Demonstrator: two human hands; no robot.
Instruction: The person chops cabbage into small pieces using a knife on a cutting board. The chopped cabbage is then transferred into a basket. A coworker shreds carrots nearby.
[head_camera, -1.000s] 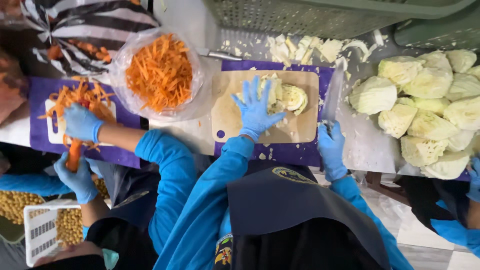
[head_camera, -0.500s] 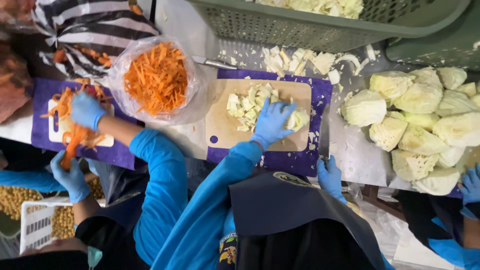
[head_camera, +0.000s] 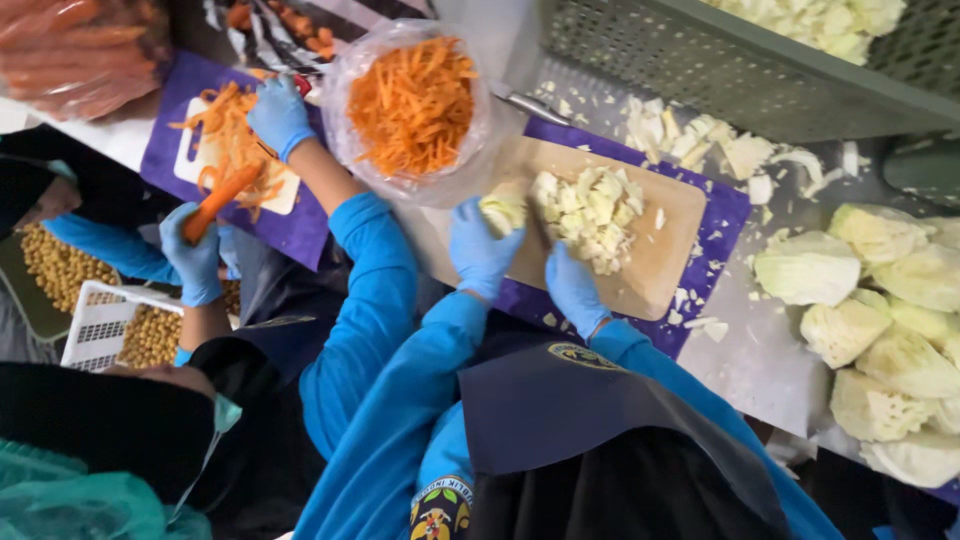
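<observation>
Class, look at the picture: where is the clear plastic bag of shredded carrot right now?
In the head view, the clear plastic bag of shredded carrot sits upper centre, between the wooden cutting board on its right and a co-worker's purple mat on its left.

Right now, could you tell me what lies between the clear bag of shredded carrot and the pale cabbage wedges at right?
In the head view, the wooden cutting board with chopped cabbage.

A steel table (head_camera: 770, 370) carries two purple mats (head_camera: 700, 300), one at centre, one at ten o'clock. Cabbage wedges (head_camera: 880, 320) lie at three o'clock, a bag of carrot shreds (head_camera: 415, 100) at twelve.
</observation>
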